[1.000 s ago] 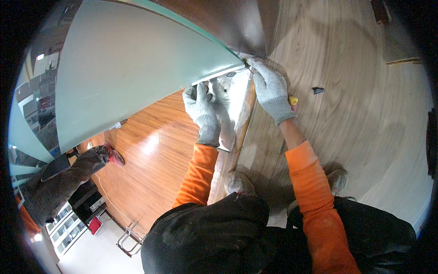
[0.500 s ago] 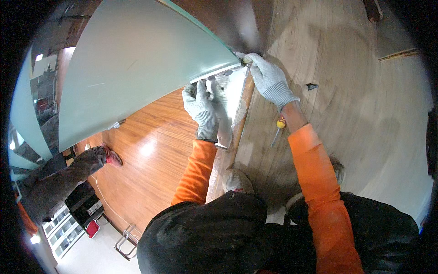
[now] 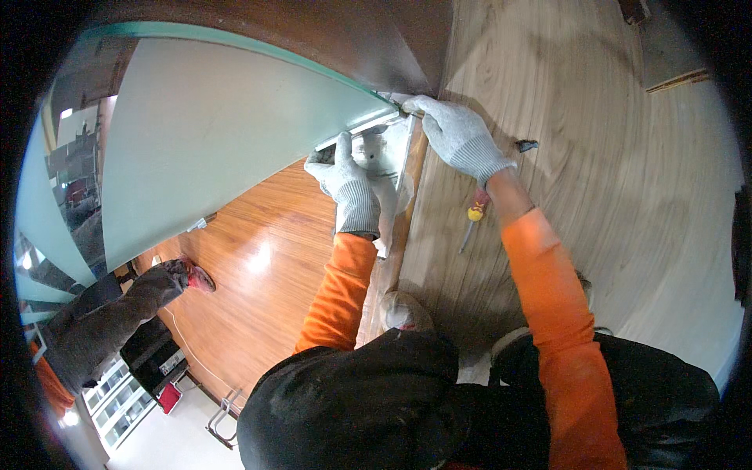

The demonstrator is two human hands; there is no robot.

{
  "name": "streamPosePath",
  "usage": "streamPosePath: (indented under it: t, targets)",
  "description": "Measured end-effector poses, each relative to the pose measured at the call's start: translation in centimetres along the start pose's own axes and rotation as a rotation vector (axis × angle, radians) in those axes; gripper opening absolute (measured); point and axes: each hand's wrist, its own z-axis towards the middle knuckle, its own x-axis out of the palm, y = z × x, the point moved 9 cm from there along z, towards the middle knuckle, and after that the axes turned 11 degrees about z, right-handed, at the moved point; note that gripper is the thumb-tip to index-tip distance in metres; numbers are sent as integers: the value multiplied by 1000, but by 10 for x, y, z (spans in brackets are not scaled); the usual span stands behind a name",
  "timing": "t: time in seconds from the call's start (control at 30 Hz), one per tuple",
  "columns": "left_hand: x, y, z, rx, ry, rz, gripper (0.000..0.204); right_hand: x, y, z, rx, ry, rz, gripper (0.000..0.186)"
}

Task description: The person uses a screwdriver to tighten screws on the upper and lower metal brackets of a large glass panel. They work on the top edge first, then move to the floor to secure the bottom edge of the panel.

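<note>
A frosted glass door panel (image 3: 227, 133) spans the upper left, with a pale metal strip (image 3: 362, 128) along its lower edge near the corner. My left hand (image 3: 346, 184), in a grey knit glove, is at this strip. Its index finger is raised against the strip and the other fingers are curled at the panel's edge. My right hand (image 3: 460, 137), gloved alike, has its fingers closed at the panel's corner; what they pinch there is hidden. Beneath the corner, a shiny metal plate (image 3: 388, 160) lies in the floor between my hands.
A screwdriver (image 3: 475, 213) with a red and yellow handle lies below my right wrist. Past it is a small dark scrap (image 3: 527, 146). A wooden threshold strip (image 3: 409, 207) divides orange plank flooring (image 3: 258, 227) from greyish wood flooring (image 3: 611, 204). Another person's leg (image 3: 133, 301) is at far left.
The view has shifted slightly, and more of the panel's upper glass edge shows. My left index finger has straightened up along the strip. My right hand stays at the corner.
</note>
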Motion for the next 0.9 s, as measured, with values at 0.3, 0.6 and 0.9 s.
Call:
streamPosePath:
  t: [0.3, 0.6, 0.9]
  targets:
    - [-3, -3, 0, -55, -26, 39, 58, -41, -2, -37, 173, 144, -611, 25]
    - [-3, 2, -3, -107, -1, 96, 69, -25, 57, -80, -276, 666, -637, 29]
    - [-3, -6, -12, -64, 50, 47, 67, -53, 109, -52, -363, 472, -711, 27]
